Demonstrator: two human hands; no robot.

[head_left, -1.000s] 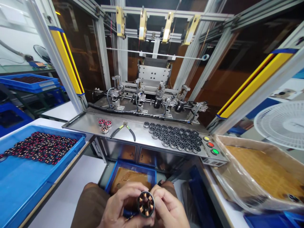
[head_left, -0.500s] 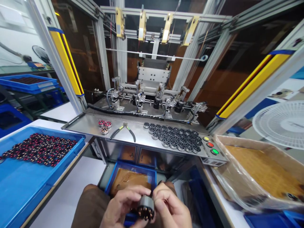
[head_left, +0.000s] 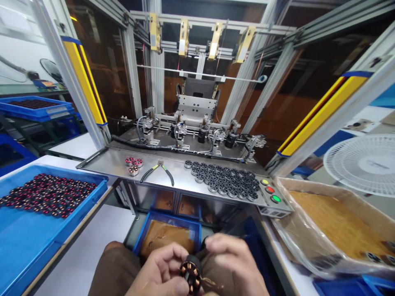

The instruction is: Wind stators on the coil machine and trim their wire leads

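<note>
My left hand [head_left: 157,273] pinches a small black stator wound with copper coils [head_left: 190,274] at the bottom middle of the view, above my lap. Its coil face points toward me. My right hand [head_left: 233,263] curls over the stator's right side, fingers bent and touching it. A thin copper wire end trails from the stator to the right.
A steel bench [head_left: 117,163] ahead carries several black stator cores [head_left: 224,180], three wound stators [head_left: 133,163], green-handled pliers [head_left: 156,169] and three coloured buttons [head_left: 270,190]. A blue tray of wound stators [head_left: 46,197] sits left. A lined cardboard box [head_left: 336,222] sits right. A blue bin [head_left: 168,234] is below.
The stator has been turned in my hands and dropped slightly lower. My right hand has risen over it. The camera has tilted a little, shifting the bench downward.
</note>
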